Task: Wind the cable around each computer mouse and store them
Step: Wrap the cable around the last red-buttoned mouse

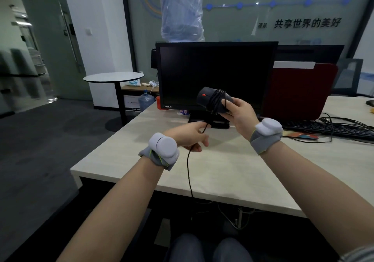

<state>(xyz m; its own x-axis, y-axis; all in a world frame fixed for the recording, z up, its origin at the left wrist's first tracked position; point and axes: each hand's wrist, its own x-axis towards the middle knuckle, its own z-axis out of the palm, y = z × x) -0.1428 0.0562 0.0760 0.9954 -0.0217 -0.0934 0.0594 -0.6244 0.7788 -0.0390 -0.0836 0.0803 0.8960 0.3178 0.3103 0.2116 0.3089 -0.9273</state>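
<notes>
A black computer mouse (pixel 206 97) with a red scroll wheel is held up in front of the monitor by my right hand (pixel 239 112). Several turns of its black cable wrap around the mouse's middle. The free cable (pixel 188 172) runs down from the mouse through my left hand (pixel 189 135), which pinches it just above the desk. From there the cable hangs past the desk's front edge and out of sight below. Both wrists wear grey bands with white pods.
A black Lenovo monitor (pixel 182 75) stands at the back of the light wooden desk (pixel 232 172). A red divider (pixel 299 91) and a black keyboard (pixel 327 129) with loose cables lie to the right. A small round table (pixel 113 77) stands off to the left.
</notes>
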